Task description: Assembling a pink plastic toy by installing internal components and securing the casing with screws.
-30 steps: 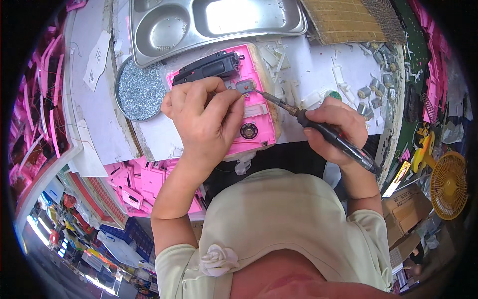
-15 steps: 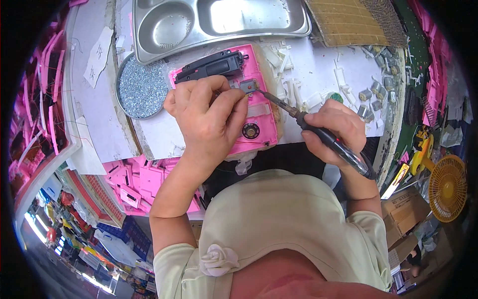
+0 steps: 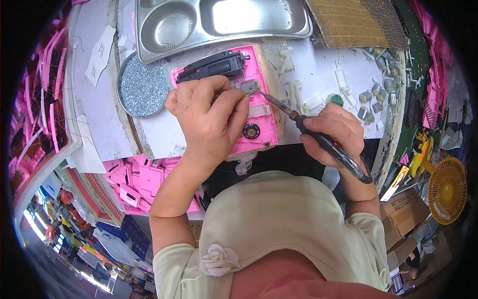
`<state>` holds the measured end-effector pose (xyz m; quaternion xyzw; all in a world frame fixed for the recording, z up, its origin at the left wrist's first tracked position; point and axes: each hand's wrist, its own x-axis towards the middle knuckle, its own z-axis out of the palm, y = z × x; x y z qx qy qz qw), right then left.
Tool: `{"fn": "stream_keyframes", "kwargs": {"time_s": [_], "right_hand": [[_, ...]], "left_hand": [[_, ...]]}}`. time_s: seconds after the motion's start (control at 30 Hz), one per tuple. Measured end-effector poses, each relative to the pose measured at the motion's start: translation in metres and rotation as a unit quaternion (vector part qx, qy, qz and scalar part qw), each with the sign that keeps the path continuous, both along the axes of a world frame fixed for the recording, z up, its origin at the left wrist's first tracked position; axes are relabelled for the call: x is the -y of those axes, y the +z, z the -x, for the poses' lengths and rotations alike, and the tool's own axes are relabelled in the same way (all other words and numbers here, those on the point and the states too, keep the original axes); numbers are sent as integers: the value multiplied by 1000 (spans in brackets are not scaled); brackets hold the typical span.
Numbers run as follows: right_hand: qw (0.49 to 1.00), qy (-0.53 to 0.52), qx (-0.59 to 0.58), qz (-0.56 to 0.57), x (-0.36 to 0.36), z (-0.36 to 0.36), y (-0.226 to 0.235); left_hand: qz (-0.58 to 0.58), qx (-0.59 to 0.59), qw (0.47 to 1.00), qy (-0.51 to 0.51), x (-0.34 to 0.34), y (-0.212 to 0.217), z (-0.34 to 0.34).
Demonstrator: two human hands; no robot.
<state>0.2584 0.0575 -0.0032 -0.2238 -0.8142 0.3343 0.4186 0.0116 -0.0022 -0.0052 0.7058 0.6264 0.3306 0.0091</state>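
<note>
A soldering iron (image 3: pixel 309 124) with a dark handle is gripped in my right hand (image 3: pixel 341 130), its tip pointing up and left. That tip is at a small silver motor (image 3: pixel 249 84) set in a pink plastic housing (image 3: pixel 265 130). My left hand (image 3: pixel 205 113) rests over the housing, thumb and fingers pinched together beside the motor. What it pinches is mostly hidden; a thin strand seems to show by the fingertips. The housing also bears a long black plastic part (image 3: pixel 214 68) along its far side and a round black speaker (image 3: pixel 251 131) near its close edge.
A round dish of small metal screws (image 3: pixel 143 87) stands left of the housing, with a steel compartment tray (image 3: pixel 229 36) behind. To the right lie white plastic pieces (image 3: pixel 340 77) and several small motors (image 3: pixel 366 96). Pink parts (image 3: pixel 149 179) are piled at the lower left; a yellow fan (image 3: pixel 447 191) stands right.
The soldering iron's tip has shifted slightly to the right and down, and its handle end has dipped left. My left hand has hardly moved and keeps its pinch.
</note>
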Motion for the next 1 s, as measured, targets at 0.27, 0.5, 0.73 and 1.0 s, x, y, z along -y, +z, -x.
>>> {"fn": "stream_keyframes", "kwargs": {"time_s": [0.27,0.5,0.73,1.0], "right_hand": [[1000,-9,17,-1,1,-5,2],[1000,-19,5,-4,-2,-11,7],[1000,-14,-11,-5,-4,-11,7],[1000,-15,-10,-4,-6,-11,7]], "left_hand": [[0,-3,1000,1,0,-1,-1],[0,-8,1000,6,0,-1,-1],[4,-16,1000,3,0,0,-1],[0,-19,1000,7,0,4,-1]]}}
